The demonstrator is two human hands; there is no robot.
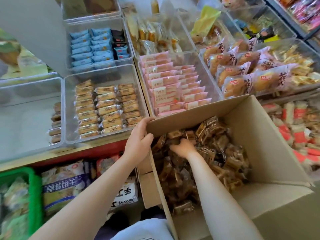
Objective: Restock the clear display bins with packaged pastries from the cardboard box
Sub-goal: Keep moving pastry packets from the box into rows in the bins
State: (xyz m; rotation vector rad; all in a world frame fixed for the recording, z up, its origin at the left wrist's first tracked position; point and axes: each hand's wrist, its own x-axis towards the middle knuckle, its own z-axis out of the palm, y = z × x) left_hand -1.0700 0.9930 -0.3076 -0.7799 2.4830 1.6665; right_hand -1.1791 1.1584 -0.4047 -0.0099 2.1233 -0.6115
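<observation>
Here the left hand (139, 139) grips the cardboard box (270, 144) rim; the right hand (182, 147) closes on light, crinkly, slippery packaged pastries (220, 149), best scooped several together.

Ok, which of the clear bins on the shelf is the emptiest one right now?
The far-left bin: it holds only one short column of brown packets against its right wall. The bin beside it has three full rows, and the pink-packet bin is also well stocked.
</observation>
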